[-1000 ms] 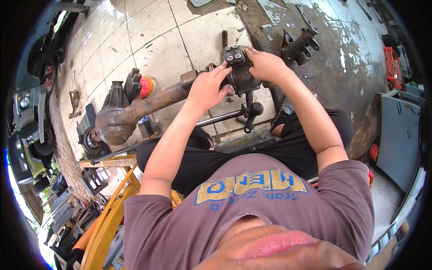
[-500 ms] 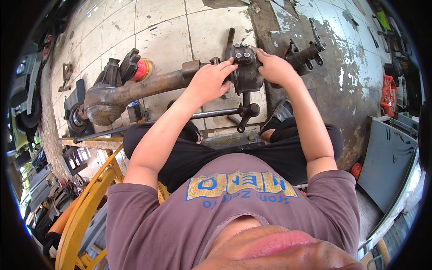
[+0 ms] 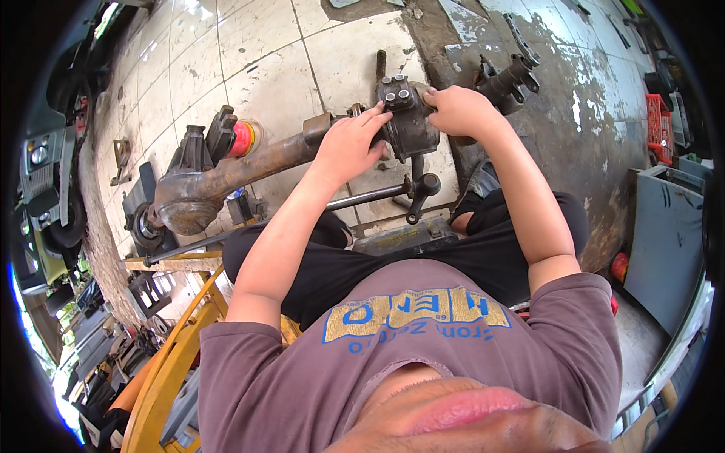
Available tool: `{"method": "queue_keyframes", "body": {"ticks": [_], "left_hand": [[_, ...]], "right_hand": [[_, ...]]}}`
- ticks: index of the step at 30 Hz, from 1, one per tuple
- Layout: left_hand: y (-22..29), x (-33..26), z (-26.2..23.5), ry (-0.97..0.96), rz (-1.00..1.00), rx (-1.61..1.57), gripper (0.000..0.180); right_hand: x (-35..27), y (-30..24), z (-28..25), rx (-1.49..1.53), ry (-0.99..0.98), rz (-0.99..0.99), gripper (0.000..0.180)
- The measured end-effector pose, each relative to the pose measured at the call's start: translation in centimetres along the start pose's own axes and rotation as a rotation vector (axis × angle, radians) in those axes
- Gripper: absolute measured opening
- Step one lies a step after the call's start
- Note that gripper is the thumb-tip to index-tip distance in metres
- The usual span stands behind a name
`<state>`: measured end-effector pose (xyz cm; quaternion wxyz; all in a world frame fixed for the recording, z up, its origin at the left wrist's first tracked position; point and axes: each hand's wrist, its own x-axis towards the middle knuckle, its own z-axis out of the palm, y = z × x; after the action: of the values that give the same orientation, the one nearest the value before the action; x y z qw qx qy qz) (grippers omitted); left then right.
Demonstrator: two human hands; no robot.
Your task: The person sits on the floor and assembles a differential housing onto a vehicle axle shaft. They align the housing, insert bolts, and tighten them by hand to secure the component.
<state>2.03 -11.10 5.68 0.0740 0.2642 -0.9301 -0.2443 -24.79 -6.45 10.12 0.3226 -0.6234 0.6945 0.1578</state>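
A rusty axle housing [image 3: 253, 160] with a round bulge runs from the left toward the middle. At its right end sits a dark, greasy steering knuckle [image 3: 414, 132] with several shiny bolt heads on a cap. My left hand [image 3: 349, 145] lies at the knuckle's left side, fingers stretched onto it and thumb apart. At the opposite side, my right hand [image 3: 464, 113] has its fingers curled against the knuckle's edge; its fingertips are partly hidden. Below, a tie rod [image 3: 370, 196] ends in a ball joint [image 3: 427, 186] close under the knuckle.
A dark metal tube with brackets [image 3: 507, 83] lies beyond my right hand. Behind the axle is a red and yellow roll [image 3: 243, 139]. A yellow frame [image 3: 177, 362] stands at my left, a grey metal cabinet [image 3: 664, 245] and a red crate [image 3: 658, 128] at the right.
The view has shifted slightly. My right fingers, stretched along the knuckle's side before, are now more curled at its edge. My left hand stays at the left side.
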Motion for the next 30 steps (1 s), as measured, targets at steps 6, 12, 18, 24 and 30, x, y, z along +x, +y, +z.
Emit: {"method": "queue_keyframes", "body": {"ticks": [6, 12, 18, 24, 30], "left_hand": [[-0.1, 0.1, 0.1, -0.004, 0.006, 0.003, 0.058], [0.0, -0.1, -0.2, -0.014, -0.002, -0.003, 0.059], [0.0, 0.0, 0.0, -0.001, 0.019, -0.008, 0.058], [0.0, -0.2, -0.2, 0.024, 0.045, 0.013, 0.059], [-0.2, 0.0, 0.0, 0.031, 0.051, 0.032, 0.059]], "right_hand": [[1.1, 0.7, 2.1, 0.097, 0.238, -0.067, 0.061], [1.5, 0.4, 2.2, 0.054, 0.192, -0.038, 0.061], [1.9, 1.1, 3.7, 0.107, 0.261, -0.069, 0.063], [1.4, 0.2, 2.8, 0.131, 0.242, -0.055, 0.068], [2.1, 1.5, 3.6, 0.162, 0.279, -0.129, 0.068]]}}
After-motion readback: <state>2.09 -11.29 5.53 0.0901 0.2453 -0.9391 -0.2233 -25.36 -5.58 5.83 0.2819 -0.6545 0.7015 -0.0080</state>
